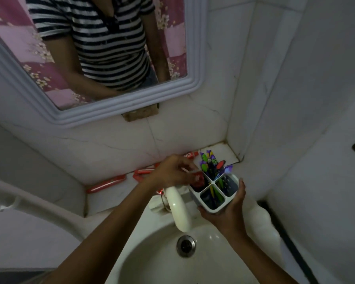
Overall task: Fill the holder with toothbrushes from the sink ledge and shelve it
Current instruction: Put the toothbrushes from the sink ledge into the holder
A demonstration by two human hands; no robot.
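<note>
The right hand (229, 210) held the white four-compartment toothbrush holder (214, 193) from below and from the right side, over the right rim of the white washbasin (152, 263). Its fingers were curled around the base and the thumb lay against the right wall of the holder. The holder stood almost upright, tilted a little toward the camera.

In the far compartment stood a bunch of toothbrushes (208, 162) with purple, green and yellow handles, together with one red one, and they leaned toward the wall. In the near compartment there were more brushes with green and yellow handles (213, 192). The right compartment looked dark, and I could not tell what was in it.

The left hand (172, 171) was over the left compartment. Its fingers were pinched together on a red object (199, 179) at the mouth of this compartment, but the object was blurred and I could not tell exactly what it was.

On the tiled ledge (228, 152) behind the basin lay several red-orange items (107, 184) and a small red and white tube (190, 155) near the wall. The white tap (178, 208) curved over the basin, just under the left wrist. Above the ledge hung a mirror (115, 111) in a white frame.
</note>
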